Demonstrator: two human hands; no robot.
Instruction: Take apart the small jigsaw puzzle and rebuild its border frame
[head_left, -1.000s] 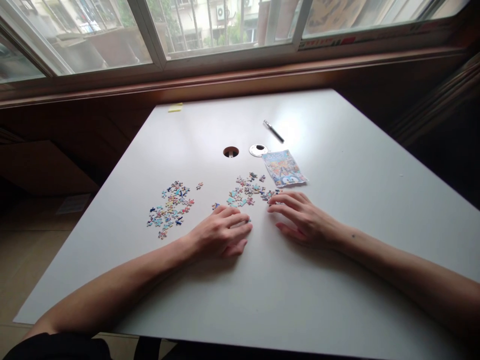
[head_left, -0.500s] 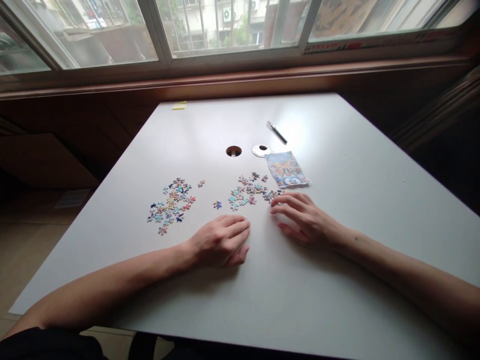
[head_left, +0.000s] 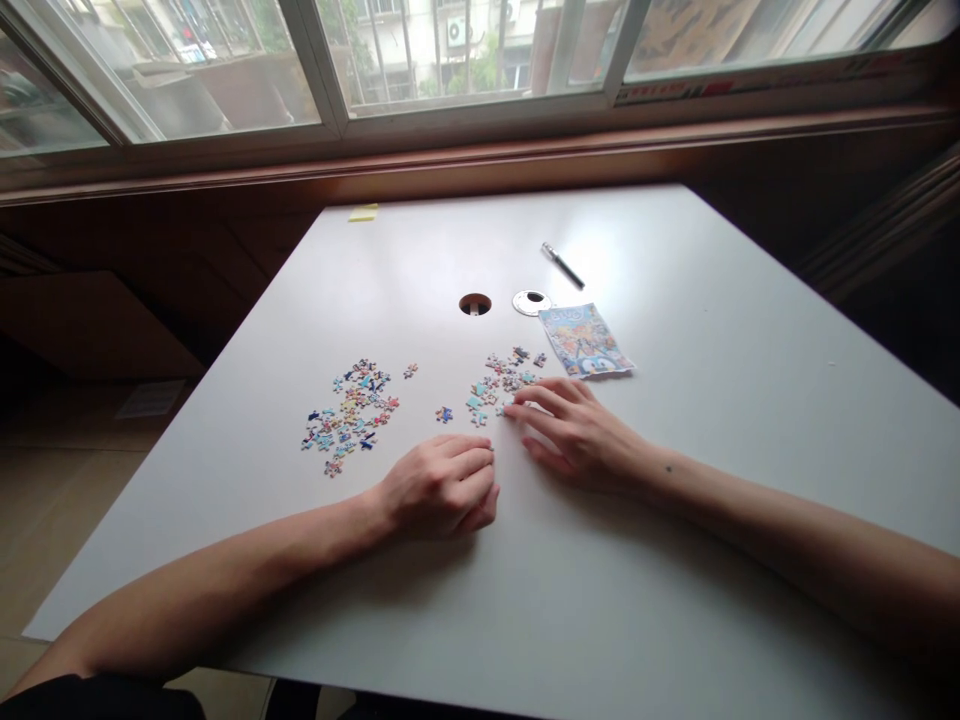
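Two heaps of small colourful jigsaw pieces lie on a white table (head_left: 675,560). My right hand (head_left: 570,430) rests flat with fingers spread, its fingertips on the near edge of the right heap (head_left: 499,380). My left hand (head_left: 439,490) lies palm down on the table with fingers loosely curled, just below a lone piece (head_left: 445,414); whether it covers a piece I cannot tell. The left heap (head_left: 349,415) sits apart, to the left of both hands. A printed puzzle picture (head_left: 585,340) lies beyond the right hand.
A round cable hole (head_left: 475,303) and its loose cap (head_left: 531,301) sit mid-table. A pen (head_left: 562,265) lies farther back and a yellow sticky note (head_left: 363,212) at the far left corner. A wooden sill and windows run behind the table; floor shows to the left.
My right hand slid left over the near side of the right heap. My left hand drew back toward me, uncovering a lone piece.
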